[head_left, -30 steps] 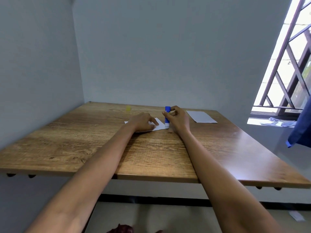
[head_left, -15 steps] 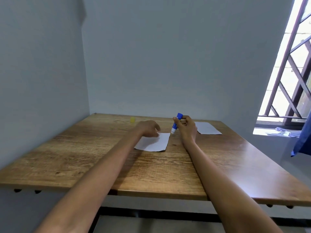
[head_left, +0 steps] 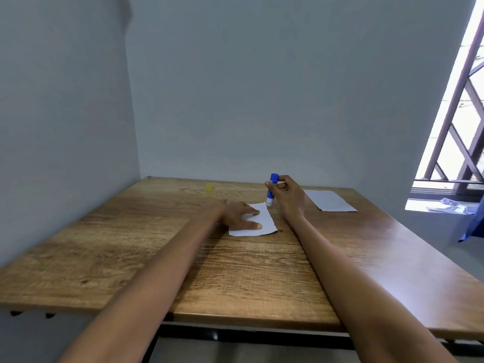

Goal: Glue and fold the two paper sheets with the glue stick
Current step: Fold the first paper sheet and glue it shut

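A small white paper sheet [head_left: 264, 220] lies flat near the middle of the wooden table [head_left: 131, 252]. My left hand [head_left: 237, 213] rests on the sheet's left part with fingers spread, pinning it down. My right hand [head_left: 286, 197] grips a blue and white glue stick [head_left: 271, 193], held almost upright with its lower tip at the sheet's far right corner. A second white sheet [head_left: 329, 200] lies flat further right, with neither hand on it.
A small yellow cap [head_left: 209, 187] stands toward the back of the table. Grey walls close the left and far sides. A barred window [head_left: 461, 121] is at the right, with blue cloth [head_left: 475, 221] hanging beside it.
My left hand has spread flat on the sheet, which now lies unfolded. The glue stick has come down to the sheet's far right corner. The camera has tilted upward.
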Available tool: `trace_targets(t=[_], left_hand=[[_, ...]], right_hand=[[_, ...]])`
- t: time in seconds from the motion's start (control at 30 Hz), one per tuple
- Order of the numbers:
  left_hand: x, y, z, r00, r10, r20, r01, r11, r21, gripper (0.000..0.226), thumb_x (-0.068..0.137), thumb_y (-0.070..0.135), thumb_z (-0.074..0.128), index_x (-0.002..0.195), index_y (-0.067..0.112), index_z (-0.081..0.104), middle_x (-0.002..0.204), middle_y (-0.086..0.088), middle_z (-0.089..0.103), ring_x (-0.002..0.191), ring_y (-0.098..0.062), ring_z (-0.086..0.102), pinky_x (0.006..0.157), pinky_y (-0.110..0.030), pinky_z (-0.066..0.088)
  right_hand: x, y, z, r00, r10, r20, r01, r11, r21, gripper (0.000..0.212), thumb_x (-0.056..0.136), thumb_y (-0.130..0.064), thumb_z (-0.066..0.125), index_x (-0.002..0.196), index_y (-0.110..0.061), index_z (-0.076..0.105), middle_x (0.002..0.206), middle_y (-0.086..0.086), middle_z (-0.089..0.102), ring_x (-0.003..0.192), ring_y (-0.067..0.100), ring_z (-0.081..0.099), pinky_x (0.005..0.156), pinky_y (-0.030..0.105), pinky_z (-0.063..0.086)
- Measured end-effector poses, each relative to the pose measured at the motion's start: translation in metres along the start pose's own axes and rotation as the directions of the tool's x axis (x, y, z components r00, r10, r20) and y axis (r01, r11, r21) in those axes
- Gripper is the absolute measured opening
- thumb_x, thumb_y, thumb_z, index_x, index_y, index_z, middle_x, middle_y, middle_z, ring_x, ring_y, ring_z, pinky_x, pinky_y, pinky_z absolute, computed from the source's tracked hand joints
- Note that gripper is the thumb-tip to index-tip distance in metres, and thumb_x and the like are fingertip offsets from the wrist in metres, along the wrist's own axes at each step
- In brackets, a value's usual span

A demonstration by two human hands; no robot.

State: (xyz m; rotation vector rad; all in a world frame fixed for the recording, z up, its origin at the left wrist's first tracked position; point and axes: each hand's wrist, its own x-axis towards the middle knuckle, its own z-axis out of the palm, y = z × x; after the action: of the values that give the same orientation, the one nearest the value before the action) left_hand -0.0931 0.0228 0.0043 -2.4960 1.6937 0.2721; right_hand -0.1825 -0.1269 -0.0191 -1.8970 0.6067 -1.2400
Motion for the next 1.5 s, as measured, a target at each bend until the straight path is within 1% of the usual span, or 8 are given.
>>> trace_targets(t=[0.03,0.23,0.47,0.77,0.97,1.23,1.4,1.5], left_hand=[[0.000,-0.001,0.001,1.000,0.006,-0.008,-0.006,1.000,-0.003,0.070,0.089,0.068,0.029,0.149,0.036,0.014,0.161,0.000,0.008,0.148,-0.021,0.008,0.116,-0.053,0.001],[0.003,-0.005,0.003,0.999,0.027,-0.036,-0.028,1.000,-0.010,0.069,0.088,0.069,0.031,0.148,0.038,0.017,0.160,-0.001,0.012,0.146,-0.024,0.014,0.115,-0.055,0.008],[0.006,-0.007,0.006,0.997,0.039,-0.060,-0.041,0.999,-0.027,0.067,0.088,0.069,0.032,0.147,0.040,0.020,0.159,-0.002,0.016,0.145,-0.024,0.016,0.113,-0.055,0.011],[0.003,-0.007,0.007,0.995,0.049,-0.081,-0.054,0.997,-0.063,0.063,0.088,0.067,0.035,0.145,0.042,0.025,0.158,-0.003,0.019,0.144,-0.025,0.018,0.113,-0.055,0.012],[0.001,-0.007,0.009,0.994,0.047,-0.096,-0.056,0.994,-0.096,0.061,0.089,0.066,0.037,0.144,0.042,0.028,0.157,-0.004,0.021,0.143,-0.027,0.020,0.114,-0.056,0.012],[0.001,-0.007,0.013,0.991,0.019,-0.133,-0.038,0.989,-0.141,0.060,0.087,0.067,0.039,0.142,0.042,0.033,0.156,-0.004,0.025,0.142,-0.026,0.024,0.114,-0.054,0.010],[0.000,-0.006,0.015,0.988,-0.005,-0.155,-0.018,0.989,-0.148,0.061,0.086,0.068,0.039,0.141,0.042,0.034,0.155,-0.003,0.027,0.142,-0.026,0.025,0.115,-0.055,0.011],[-0.001,-0.006,0.016,0.988,-0.021,-0.154,-0.003,0.989,-0.148,0.063,0.085,0.070,0.038,0.141,0.041,0.034,0.156,-0.004,0.025,0.143,-0.027,0.024,0.115,-0.056,0.011]], right_hand=[[0.002,0.001,0.003,1.000,-0.013,0.008,0.013,1.000,-0.007,0.019,0.079,-0.041,0.072,0.087,-0.028,0.060,0.065,-0.014,0.058,0.057,-0.006,0.054,0.051,0.006,0.038],[0.012,0.008,0.015,0.999,-0.041,0.033,0.043,0.997,-0.064,0.021,0.078,-0.040,0.073,0.085,-0.028,0.059,0.063,-0.015,0.057,0.056,-0.002,0.052,0.052,0.011,0.034],[0.020,0.017,0.021,0.998,-0.033,0.057,0.038,0.995,-0.091,0.029,0.078,-0.039,0.073,0.094,-0.016,0.064,0.072,-0.006,0.061,0.060,0.000,0.052,0.055,0.016,0.036],[0.019,0.017,0.020,0.997,-0.037,0.060,0.046,0.988,-0.150,0.034,0.075,-0.042,0.075,0.093,-0.014,0.066,0.073,-0.004,0.063,0.063,0.005,0.054,0.056,0.017,0.038],[0.012,0.011,0.014,0.998,-0.033,0.060,0.042,0.987,-0.156,0.031,0.076,-0.042,0.075,0.089,-0.017,0.062,0.070,-0.007,0.060,0.059,0.000,0.051,0.054,0.017,0.036],[0.000,0.005,0.006,0.995,-0.020,0.101,0.035,0.987,-0.155,0.030,0.077,-0.041,0.073,0.091,-0.018,0.060,0.077,0.000,0.063,0.070,0.013,0.057,0.061,0.023,0.042],[-0.008,0.001,0.001,0.995,0.001,0.098,0.010,0.993,-0.121,0.027,0.076,-0.042,0.075,0.086,-0.023,0.059,0.070,-0.003,0.061,0.064,0.009,0.055,0.057,0.022,0.039],[-0.013,-0.001,-0.003,0.995,0.011,0.100,0.000,0.994,-0.108,0.028,0.074,-0.042,0.076,0.087,-0.022,0.061,0.073,-0.001,0.065,0.066,0.010,0.058,0.058,0.022,0.042]])
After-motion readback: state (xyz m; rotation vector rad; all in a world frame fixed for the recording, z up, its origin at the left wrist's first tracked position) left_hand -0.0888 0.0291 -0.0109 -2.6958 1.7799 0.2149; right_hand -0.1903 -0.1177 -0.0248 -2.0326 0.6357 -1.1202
